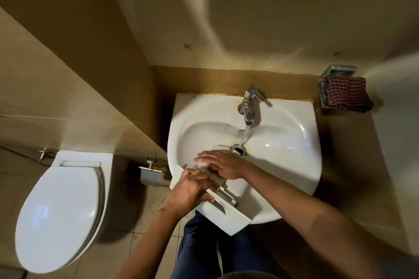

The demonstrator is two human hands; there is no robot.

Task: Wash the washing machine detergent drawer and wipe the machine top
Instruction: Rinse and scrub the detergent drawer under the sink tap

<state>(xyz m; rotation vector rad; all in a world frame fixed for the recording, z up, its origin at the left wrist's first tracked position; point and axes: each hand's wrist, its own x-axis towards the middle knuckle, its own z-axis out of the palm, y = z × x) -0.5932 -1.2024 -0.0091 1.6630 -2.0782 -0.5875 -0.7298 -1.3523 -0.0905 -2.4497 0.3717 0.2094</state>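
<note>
My left hand (192, 190) grips the drawer (226, 217) by its side wall. The drawer lies across the sink's (294, 188) front-left rim, with its front panel hanging out past the edge. My right hand (224, 165) presses straight fingers inside it. The stream (244, 133) from the tap (249, 102) falls to the drain (238, 149), just beyond the drawer, so I should slide the drawer further in to rinse every compartment. The walls are beige. A shut toilet (61, 206) stands at left and a striped cloth (347, 97) hangs at right.
</note>
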